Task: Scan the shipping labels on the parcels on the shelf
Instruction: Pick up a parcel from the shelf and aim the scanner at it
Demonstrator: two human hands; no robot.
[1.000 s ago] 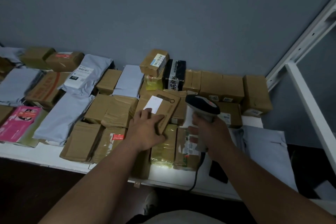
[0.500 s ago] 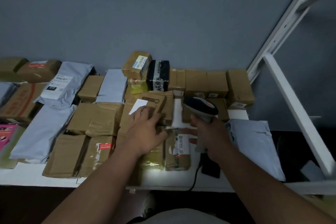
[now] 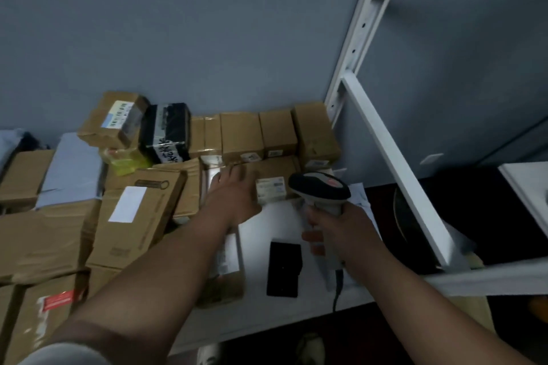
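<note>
The parcels sit packed together on the white shelf (image 3: 296,310), most of them brown boxes. The left hand (image 3: 234,195) reaches out with its fingers straight and lies on a brown box (image 3: 268,170) near the back, just beside that box's small white label (image 3: 271,189). The right hand (image 3: 341,234) is wrapped round the handle of the grey scanner (image 3: 318,190), which points toward that label. The box looks like stiff cardboard and probably light (it is small). Shiny tape could make it slippery, so I think holding it by the side edges is best, keeping fingers off the label so the scanner can read it
</note>
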